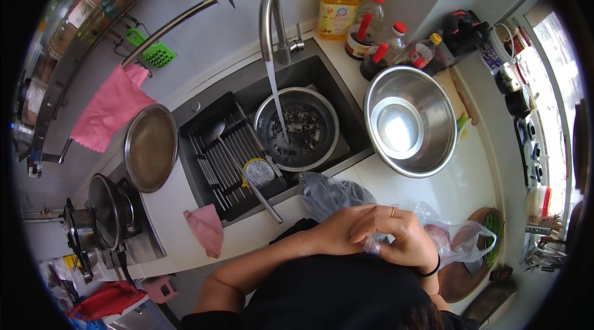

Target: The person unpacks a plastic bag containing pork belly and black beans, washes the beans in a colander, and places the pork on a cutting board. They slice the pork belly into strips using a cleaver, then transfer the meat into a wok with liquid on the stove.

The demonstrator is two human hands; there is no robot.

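Both hands meet close to the body, in front of the counter's near edge. My right hand, with a ring and a black wrist band, has its thumb and fingers closed on a crumpled clear plastic piece. Beneath and against its fingers lies my left hand, whose fingers are partly hidden. A grey plastic bag lies just beyond them. In the sink, water runs from a steel faucet into a metal bowl holding dark pieces in water.
A large steel basin stands right of the sink. A drying rack with a ladle is at left. Bottles line the back. A clear bag and a round board lie right; pans sit left.
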